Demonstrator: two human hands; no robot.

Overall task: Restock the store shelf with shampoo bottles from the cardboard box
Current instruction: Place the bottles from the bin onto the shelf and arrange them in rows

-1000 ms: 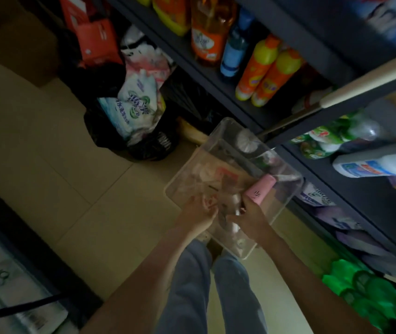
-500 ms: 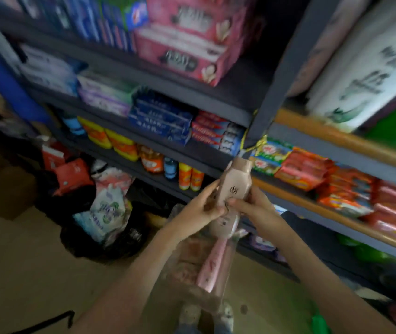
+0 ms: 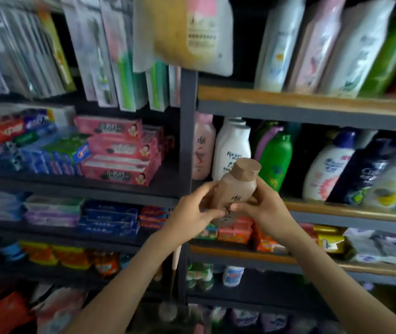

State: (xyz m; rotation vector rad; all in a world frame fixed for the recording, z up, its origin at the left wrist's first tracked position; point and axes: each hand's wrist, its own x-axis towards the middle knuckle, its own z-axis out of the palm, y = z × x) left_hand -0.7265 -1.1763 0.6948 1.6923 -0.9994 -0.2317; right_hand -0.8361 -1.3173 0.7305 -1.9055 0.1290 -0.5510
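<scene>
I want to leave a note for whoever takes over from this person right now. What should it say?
Left hand: grips the pink bottle from its left side.
Right hand: grips the same bottle from the right.
Bottle: brown cap up, slightly tilted, held in front of the shampoo shelf, not yet on it.
On the shelf: a matching bottle stands at the left end, beside a white bottle.
Done: one bottle is in hand at shelf height.
Left: set it on the shelf, probably near its match. The box is out of view, so how many remain cannot be told.
</scene>
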